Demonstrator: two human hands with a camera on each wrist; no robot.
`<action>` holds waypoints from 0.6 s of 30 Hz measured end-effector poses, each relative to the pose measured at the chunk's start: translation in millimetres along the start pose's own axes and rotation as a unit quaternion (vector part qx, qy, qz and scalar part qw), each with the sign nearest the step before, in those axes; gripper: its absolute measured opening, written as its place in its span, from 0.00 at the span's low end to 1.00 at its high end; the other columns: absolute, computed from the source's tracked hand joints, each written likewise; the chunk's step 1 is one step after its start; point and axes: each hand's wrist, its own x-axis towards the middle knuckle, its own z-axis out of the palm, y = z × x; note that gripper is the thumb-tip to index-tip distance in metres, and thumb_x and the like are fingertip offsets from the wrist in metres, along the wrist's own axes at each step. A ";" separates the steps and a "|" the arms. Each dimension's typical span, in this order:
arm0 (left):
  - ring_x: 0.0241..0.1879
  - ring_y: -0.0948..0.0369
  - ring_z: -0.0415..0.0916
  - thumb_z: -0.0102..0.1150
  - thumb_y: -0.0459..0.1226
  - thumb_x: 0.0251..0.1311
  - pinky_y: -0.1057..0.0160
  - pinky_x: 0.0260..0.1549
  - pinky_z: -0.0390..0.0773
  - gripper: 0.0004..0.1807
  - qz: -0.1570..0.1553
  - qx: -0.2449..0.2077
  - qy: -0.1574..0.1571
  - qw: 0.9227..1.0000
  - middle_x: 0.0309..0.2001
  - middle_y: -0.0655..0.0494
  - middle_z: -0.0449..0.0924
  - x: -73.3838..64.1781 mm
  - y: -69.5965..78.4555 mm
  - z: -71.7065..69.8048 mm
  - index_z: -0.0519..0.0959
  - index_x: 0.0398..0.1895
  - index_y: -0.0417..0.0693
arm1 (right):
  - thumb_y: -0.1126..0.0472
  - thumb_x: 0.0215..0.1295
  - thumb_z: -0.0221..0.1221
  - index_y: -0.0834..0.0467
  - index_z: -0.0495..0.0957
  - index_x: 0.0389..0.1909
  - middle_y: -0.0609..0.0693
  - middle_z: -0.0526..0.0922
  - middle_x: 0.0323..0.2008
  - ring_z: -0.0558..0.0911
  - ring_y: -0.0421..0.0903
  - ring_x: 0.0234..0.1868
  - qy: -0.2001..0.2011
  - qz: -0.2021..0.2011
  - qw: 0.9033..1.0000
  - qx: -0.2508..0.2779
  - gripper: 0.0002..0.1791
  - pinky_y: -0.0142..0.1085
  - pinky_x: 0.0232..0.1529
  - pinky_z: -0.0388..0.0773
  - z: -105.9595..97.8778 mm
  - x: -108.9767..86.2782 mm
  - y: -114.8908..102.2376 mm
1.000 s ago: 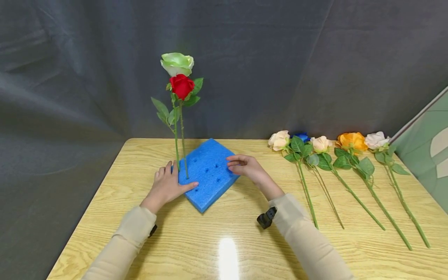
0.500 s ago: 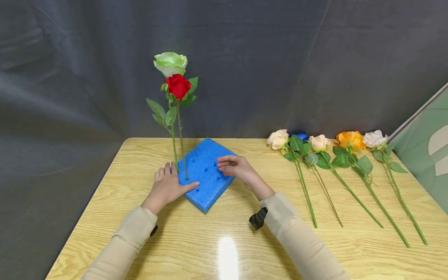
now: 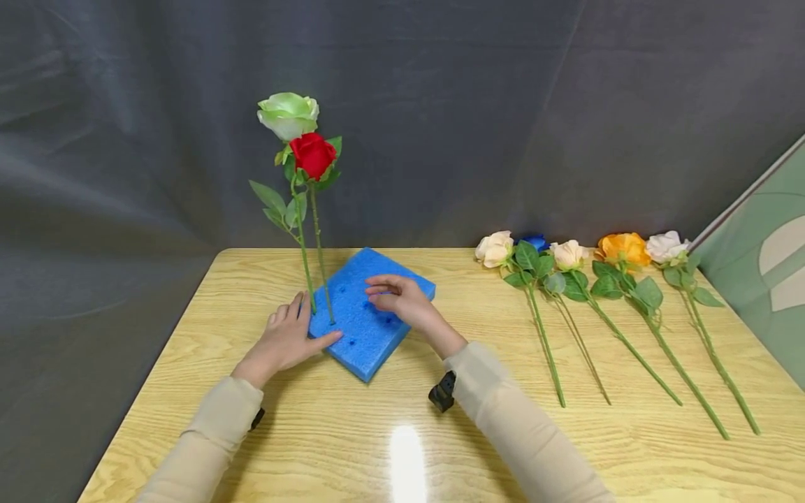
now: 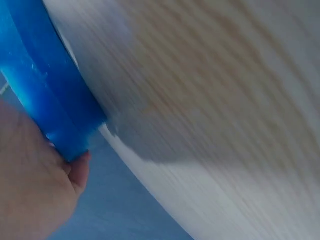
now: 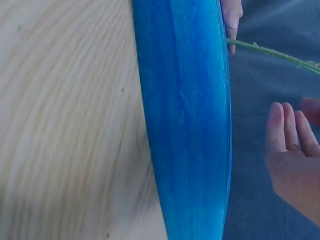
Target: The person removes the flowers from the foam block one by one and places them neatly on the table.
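Note:
A blue foam block (image 3: 352, 307) with several small holes lies on the table. Upright at its left end stand a pale green rose (image 3: 288, 115) and a red rose (image 3: 312, 155), their stems entering the foam. My left hand (image 3: 279, 346) rests at the block's left corner, thumb along the top by the red rose's stem and fingers spread along the far side. In the left wrist view its thumb reaches the block's corner. My right hand (image 3: 402, 300) hovers over the block's right half, fingers loosely bent and holding nothing; in the right wrist view its fingers (image 5: 290, 127) show apart from the foam.
On the right of the wooden table (image 3: 327, 447) lie several long-stemmed roses: peach (image 3: 495, 249), blue (image 3: 534, 242), another peach (image 3: 569, 254), orange (image 3: 624, 249) and pale pink (image 3: 666, 246). A dark curtain (image 3: 409, 119) hangs behind, and a green panel (image 3: 755, 265) stands at far right.
My right hand has moved left, from the block's right edge to over its holes. The block has turned slightly and both upright roses lean further left. My left hand stays at the corner.

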 end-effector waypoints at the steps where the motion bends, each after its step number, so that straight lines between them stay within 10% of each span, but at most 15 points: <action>1: 0.72 0.36 0.42 0.42 0.72 0.57 0.35 0.68 0.45 0.61 0.004 -0.007 -0.005 1.000 0.76 0.36 0.38 -0.3 -1.4 -0.7 0.39 0.75 0.34 | 0.66 0.68 0.53 0.64 0.70 0.63 0.62 0.77 0.58 0.78 0.54 0.58 0.000 -0.004 1.000 -0.004 0.22 0.42 0.57 0.77 2.1 0.7 -0.5; 18: 0.76 0.44 0.27 0.46 0.68 0.59 0.33 0.69 0.37 0.59 0.044 -0.058 -0.046 0.996 0.77 0.43 0.26 1.3 -18.5 -1.6 0.32 0.75 0.38 | 0.69 0.70 0.50 0.64 0.63 0.67 0.62 0.71 0.64 0.71 0.57 0.66 -0.046 -0.033 0.998 0.037 0.25 0.44 0.65 0.70 28.1 11.6 -0.4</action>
